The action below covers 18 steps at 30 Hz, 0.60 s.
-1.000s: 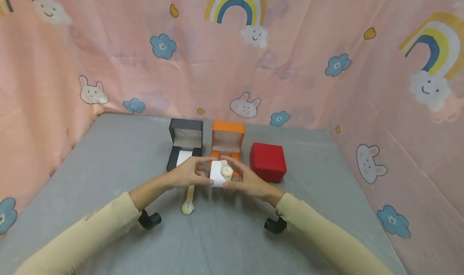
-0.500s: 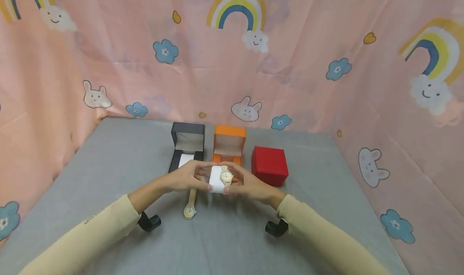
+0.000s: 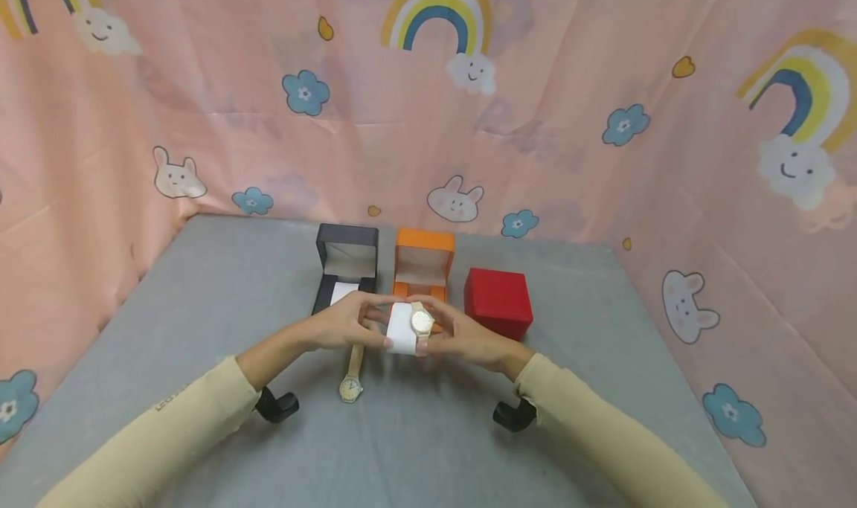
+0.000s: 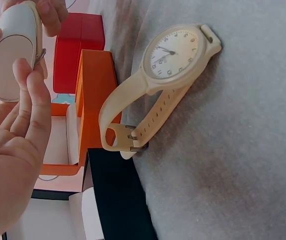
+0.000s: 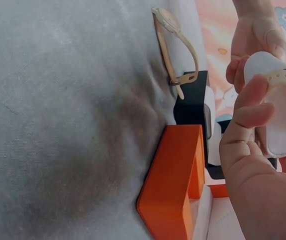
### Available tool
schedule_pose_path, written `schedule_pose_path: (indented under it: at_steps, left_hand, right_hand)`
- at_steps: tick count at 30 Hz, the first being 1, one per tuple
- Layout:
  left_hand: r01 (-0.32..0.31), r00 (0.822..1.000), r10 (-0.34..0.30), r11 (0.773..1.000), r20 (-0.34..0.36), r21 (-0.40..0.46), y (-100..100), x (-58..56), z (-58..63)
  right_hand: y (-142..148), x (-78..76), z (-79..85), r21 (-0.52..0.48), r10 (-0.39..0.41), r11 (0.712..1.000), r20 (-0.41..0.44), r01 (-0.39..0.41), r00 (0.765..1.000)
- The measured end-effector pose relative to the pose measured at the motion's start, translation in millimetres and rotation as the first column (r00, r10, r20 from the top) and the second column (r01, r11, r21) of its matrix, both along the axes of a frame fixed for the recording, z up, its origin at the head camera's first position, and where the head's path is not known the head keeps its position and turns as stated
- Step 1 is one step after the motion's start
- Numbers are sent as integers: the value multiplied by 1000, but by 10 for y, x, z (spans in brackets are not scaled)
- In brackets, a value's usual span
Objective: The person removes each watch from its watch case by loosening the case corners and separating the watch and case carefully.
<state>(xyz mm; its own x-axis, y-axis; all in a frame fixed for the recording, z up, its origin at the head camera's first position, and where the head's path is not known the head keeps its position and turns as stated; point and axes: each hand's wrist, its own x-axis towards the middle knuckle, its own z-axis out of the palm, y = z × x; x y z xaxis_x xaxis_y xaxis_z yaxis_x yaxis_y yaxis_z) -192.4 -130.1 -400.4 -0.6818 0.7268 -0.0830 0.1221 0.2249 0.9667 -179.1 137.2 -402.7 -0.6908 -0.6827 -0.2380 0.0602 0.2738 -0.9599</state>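
Observation:
A white watch cushion [image 3: 400, 331] is held up in front of the orange box, between both hands. My left hand [image 3: 350, 320] grips its left end, thumb below and fingers above. Round the cushion's right end runs a cream watch [image 3: 422, 322], dial towards me. My right hand [image 3: 466, 337] pinches that end, thumb near the lower strap. In the left wrist view the cushion [image 4: 14, 57] shows its flat end; the right wrist view shows strap holes on the band [image 5: 281, 78]. A second cream watch [image 3: 351, 389], its strap buckled in a loop, lies on the grey cloth below my left hand.
Behind the hands stand an open black watch box [image 3: 347, 239] with a white cushion inside and an open orange watch box [image 3: 425, 240]. To their right sits a closed red box [image 3: 498, 300]. A pink patterned curtain [image 3: 375, 151] hangs round the grey table [image 3: 415, 448].
The watch sits slightly farther right on the cushion, and my right hand has shifted a little right. My left hand keeps its grip. The head view has tilted slightly; the boxes stay put.

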Motion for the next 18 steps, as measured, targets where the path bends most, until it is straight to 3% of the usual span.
schedule_pose_path:
  at_steps: [7,13,18]
  left_hand:
    - [-42,994,42,999,-97,1,16,10,-10]
    - [-33,994,32,999,-103,-5,27,15,-27]
    - [-23,995,21,1000,-99,-18,12,11,-7]
  right_hand:
    - [-30,44,50,59,-24,998,5,24,1000]
    - [-20,75,69,70,-49,997,73,44,996]
    - [-15,55,59,86,-55,995,73,49,996]
